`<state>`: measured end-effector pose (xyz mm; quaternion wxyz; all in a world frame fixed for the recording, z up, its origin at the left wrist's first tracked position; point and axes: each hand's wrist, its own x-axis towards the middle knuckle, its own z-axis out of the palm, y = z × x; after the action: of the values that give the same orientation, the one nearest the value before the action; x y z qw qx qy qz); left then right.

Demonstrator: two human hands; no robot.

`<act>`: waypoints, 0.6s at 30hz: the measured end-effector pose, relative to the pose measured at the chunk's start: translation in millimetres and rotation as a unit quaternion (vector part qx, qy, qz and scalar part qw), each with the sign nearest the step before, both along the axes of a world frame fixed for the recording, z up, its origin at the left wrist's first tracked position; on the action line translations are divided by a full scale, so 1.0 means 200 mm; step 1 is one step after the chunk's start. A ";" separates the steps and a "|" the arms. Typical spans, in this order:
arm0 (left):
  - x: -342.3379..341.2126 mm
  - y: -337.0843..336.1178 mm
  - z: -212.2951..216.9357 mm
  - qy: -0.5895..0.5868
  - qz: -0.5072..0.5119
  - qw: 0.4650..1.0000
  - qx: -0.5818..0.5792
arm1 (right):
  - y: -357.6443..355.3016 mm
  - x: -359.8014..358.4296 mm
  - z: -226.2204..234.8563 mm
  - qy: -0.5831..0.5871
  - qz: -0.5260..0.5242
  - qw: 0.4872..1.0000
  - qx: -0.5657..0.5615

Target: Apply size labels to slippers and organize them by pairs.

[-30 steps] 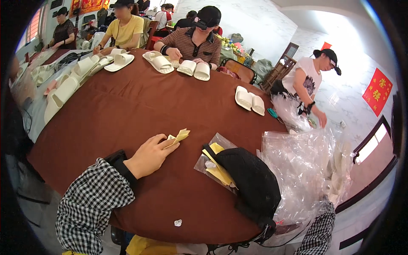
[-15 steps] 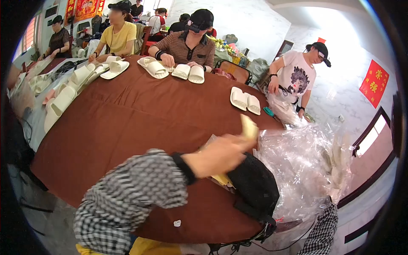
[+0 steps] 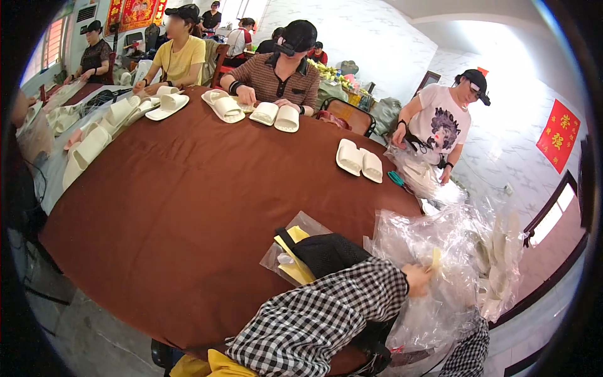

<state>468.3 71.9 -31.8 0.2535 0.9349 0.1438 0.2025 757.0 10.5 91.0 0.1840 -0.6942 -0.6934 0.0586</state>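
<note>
My left hand reaches across to four o'clock, fingers pinched on a small pale yellow piece that it pushes into the heap of clear plastic bags at the edge of the brown surface. My checked sleeve lies over a black cap and a flat bag with yellow pieces. My right hand is out of sight; only its sleeve shows at five o'clock. A pair of white slippers sits at one o'clock.
</note>
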 end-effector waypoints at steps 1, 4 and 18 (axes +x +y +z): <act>0.02 -0.01 -0.10 0.005 0.005 0.996 0.091 | 0.01 -0.04 -0.02 0.008 0.003 1.000 -0.001; 0.01 -0.05 -0.07 0.033 0.000 0.993 0.115 | -0.04 -0.10 -0.11 0.037 -0.005 0.999 -0.006; 0.01 -0.01 -0.10 0.122 0.035 0.989 0.080 | -0.37 -0.22 -0.22 0.160 -0.062 0.985 0.003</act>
<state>470.2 70.6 -51.9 0.1515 0.9643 0.1897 0.1060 713.5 -63.0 46.2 0.2980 -0.7167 -0.6112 0.1550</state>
